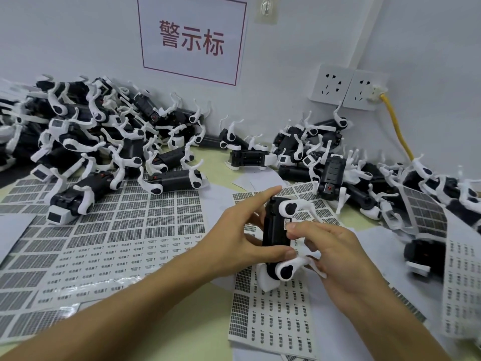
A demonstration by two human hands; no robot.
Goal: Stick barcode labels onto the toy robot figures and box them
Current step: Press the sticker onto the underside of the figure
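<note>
2 bare forearms reach in from the bottom edge toward the middle of a pale table point(216, 162). The left hand point(239, 238) grips a black-and-white toy robot figure point(277, 238) from its left side, thumb curled under the black body and index finger stretched straight along the top. The right hand point(335, 259) meets the figure from the right, thumb and fingertips pinching together against its side at a small white label point(288, 225) (too small to read). The figure is held above a label sheet point(273, 308). A larger sheet of barcode labels point(125, 230) lies to the left. Beyond, heaps of the same figures lie left point(104, 142) and right point(351, 168) against the wall. On the wall hang a red-lettered sign point(192, 40) and 2 sockets point(348, 87), one with a yellow cable point(398, 128).
</note>
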